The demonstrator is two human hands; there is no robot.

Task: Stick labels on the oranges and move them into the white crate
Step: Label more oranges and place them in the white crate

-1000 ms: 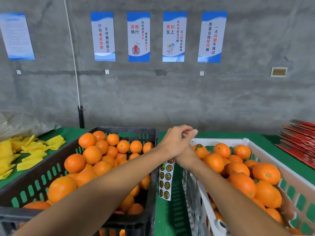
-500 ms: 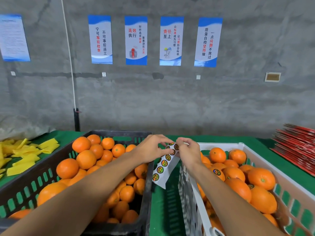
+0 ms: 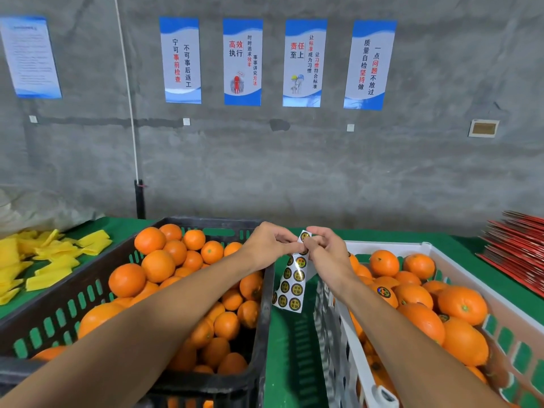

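Above the green gap between the two crates, both hands met at the top of a label sheet (image 3: pixel 294 279). The left hand (image 3: pixel 269 244) came in from nine o'clock with its fingers curled, thumb and forefinger pinched together on the sheet's upper left edge. The right hand (image 3: pixel 325 248) reached in from three o'clock, its fingers half curled and closed against the upper right of the sheet; one round label (image 3: pixel 305 236) stood up just above the fingertips, and whether it was already peeled free of the backing could not be told, since the fingers hid the join. Below the hands the sheet hung loose toward six o'clock, carrying two columns of dark round stickers with yellow rims.

At eight o'clock from the hands sat the black crate (image 3: pixel 259 334), heaped with unlabelled oranges (image 3: pixel 157 265). At four o'clock sat the white crate (image 3: pixel 347 328), also holding oranges, at least one labelled orange (image 3: pixel 384 293) showing its sticker face up near the right forearm. Both crates rested on a green table (image 3: pixel 290 348). Far out at nine o'clock lay a scatter of yellow foam sleeves (image 3: pixel 44 260), and at three o'clock a stack of red flat cartons (image 3: pixel 518 248). Four blue-and-white posters (image 3: pixel 243 61) hung on the grey wall at twelve o'clock.
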